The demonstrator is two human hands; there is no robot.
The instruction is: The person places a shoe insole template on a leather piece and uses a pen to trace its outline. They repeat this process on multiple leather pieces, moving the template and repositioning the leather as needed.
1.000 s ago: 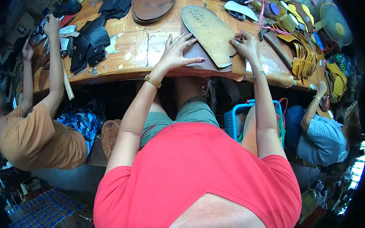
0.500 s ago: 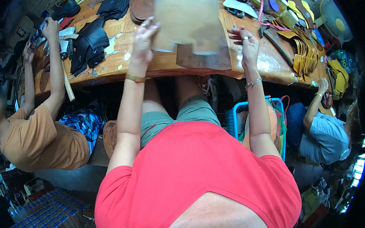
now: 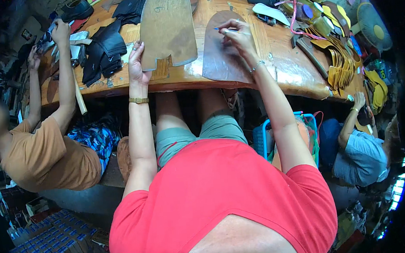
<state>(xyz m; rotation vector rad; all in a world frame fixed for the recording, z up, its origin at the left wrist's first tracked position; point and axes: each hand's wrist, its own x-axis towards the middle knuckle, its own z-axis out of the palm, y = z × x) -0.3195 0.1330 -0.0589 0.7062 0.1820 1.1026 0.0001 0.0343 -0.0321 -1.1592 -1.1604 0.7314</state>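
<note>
- Hand, left (image 3: 138, 68): grips flat tan notched template (image 3: 168, 31) by lower-left corner.
- Hand, right (image 3: 240, 37): pinches slim blue pen (image 3: 217, 29) over round-topped smooth brown leather-like sheet (image 3: 216, 56).
- Sheet lies on wooden desk (image 3: 292, 70); ideally keep it flat, pen steady, template clear.

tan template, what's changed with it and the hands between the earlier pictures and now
The tan template has moved left off the brown leather piece, now gripped by the left hand. The right hand has shifted left, over the uncovered leather. The black pieces and the hammer stayed put.
</note>
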